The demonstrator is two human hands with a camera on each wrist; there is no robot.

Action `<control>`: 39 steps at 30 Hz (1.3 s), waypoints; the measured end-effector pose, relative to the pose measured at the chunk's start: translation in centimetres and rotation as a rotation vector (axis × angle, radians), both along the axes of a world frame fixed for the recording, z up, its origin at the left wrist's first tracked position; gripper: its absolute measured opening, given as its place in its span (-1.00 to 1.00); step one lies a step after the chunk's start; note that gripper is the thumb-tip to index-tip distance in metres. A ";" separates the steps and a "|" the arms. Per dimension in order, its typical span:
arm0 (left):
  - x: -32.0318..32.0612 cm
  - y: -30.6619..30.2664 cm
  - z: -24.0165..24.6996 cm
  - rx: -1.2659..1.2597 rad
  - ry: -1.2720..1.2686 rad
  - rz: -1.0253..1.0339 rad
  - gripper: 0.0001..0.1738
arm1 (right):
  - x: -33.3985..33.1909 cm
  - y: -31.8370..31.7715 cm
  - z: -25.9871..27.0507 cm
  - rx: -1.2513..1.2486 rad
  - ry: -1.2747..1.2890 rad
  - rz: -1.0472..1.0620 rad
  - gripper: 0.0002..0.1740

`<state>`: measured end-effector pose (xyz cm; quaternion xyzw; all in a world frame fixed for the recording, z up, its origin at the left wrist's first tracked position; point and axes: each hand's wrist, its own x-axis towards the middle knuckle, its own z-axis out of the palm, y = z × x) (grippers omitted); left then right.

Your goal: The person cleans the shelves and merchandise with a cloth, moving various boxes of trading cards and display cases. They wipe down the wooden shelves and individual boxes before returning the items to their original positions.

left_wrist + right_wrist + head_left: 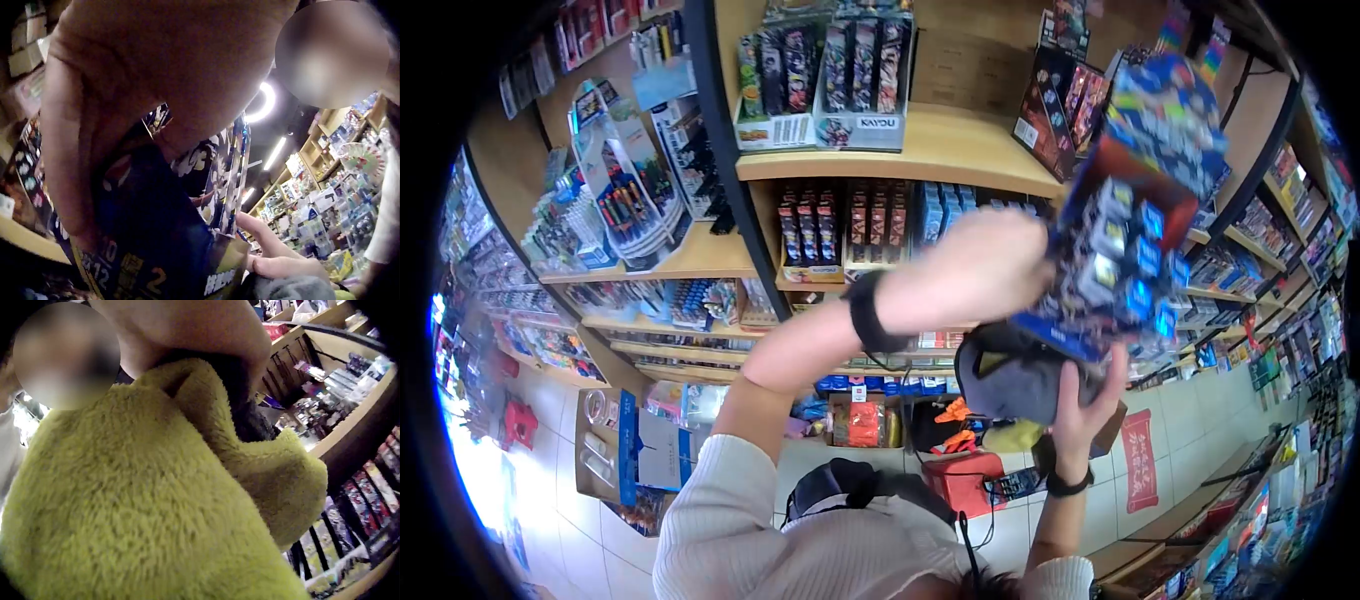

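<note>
A dark blue display box (1055, 320) with a colorful raised header card is tilted up before the shelves, several small shiny packs (1115, 245) showing in it. My left hand (992, 262) grips the box by its left side; the left wrist view shows the fingers bent over the printed panel (134, 250). Below the box's lower right, my right hand (1085, 402) holds a plush cloth, grey on one side (1015, 385) and yellow-green (137, 494) on the other. The right thumb and a finger stretch up to the box's lower edge. The cloth hides much of that hand in the right wrist view.
Wooden shelves (960, 140) face me, bearing rows of boxed packs (865, 75) and a dark box (1050, 120) at the upper right. Pen racks (625, 210) stand at left. On the floor are an open blue box (662, 455) and a red stool-like block (962, 480).
</note>
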<state>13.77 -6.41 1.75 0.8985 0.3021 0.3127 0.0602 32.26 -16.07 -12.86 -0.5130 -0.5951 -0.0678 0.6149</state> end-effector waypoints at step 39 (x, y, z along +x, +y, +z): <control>-9.7 13.9 -0.9 0.857 0.147 0.357 -0.68 | -7.8 22.9 12.1 -0.246 -0.185 0.310 -0.38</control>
